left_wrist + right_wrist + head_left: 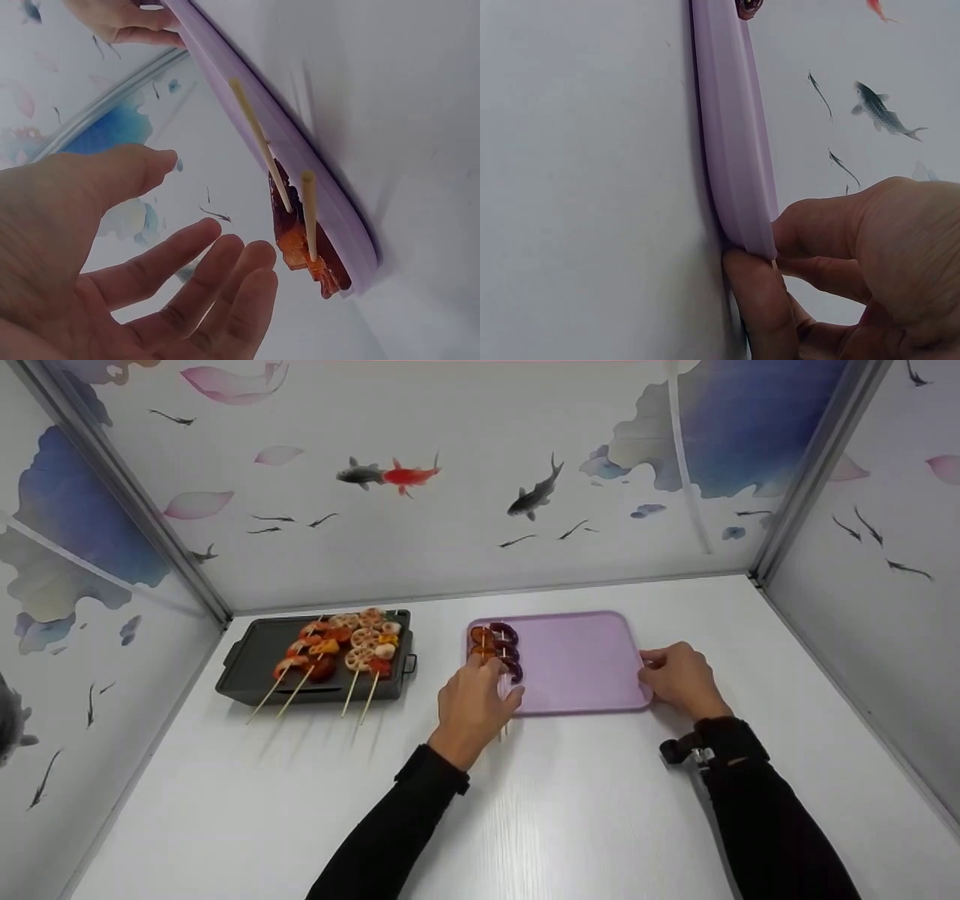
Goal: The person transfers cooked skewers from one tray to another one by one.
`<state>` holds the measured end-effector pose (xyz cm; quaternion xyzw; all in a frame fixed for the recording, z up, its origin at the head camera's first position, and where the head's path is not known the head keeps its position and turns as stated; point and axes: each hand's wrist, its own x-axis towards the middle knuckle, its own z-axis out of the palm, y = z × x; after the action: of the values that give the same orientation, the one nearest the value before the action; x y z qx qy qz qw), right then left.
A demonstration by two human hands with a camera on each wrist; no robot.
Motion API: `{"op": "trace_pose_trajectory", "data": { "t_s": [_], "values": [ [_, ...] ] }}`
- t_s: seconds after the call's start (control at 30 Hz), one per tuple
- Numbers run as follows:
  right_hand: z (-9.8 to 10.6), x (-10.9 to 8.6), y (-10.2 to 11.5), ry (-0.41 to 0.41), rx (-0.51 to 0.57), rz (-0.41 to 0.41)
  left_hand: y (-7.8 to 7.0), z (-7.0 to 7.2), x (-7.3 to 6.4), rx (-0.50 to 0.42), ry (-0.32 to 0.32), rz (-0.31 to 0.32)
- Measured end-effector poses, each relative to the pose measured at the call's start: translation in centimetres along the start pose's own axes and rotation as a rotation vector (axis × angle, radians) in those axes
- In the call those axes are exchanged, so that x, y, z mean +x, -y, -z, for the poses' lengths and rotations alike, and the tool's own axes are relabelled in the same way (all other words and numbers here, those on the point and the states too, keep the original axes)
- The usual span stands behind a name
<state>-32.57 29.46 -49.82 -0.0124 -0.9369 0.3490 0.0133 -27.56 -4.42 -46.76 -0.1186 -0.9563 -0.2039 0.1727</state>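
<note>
We see the left hand (471, 705) with its fingers loosely bent and the thumb wide of them, gripping nothing, over the near part of two skewers (484, 639) — one of orange-brown slices, one of dark red curled pieces. We see the right hand (682, 682) pinching the right edge of a lilac tray (577, 660). The two skewers lie side by side at the tray's left end. Farther left — apart from the tray — we find a dark grill pan (251, 649) bearing more skewers (364, 637), sticks jutting past its near rim, on the white table (525, 825).
</note>
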Motion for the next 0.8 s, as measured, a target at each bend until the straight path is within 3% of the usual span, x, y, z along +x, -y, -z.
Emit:
{"op": "trace_pose_trajectory", "data": {
  "t_s": [0.4,0.8],
  "values": [
    [0.0,0.0,0.0,0.002,-0.007,-0.011,0.6,0.1,0.0,0.017,-0.058,-0.123],
    [-0.1,0.0,0.0,-0.017,0.002,0.006,1.3,0.6,-0.1,0.038,-0.019,-0.132]
  ]
}}
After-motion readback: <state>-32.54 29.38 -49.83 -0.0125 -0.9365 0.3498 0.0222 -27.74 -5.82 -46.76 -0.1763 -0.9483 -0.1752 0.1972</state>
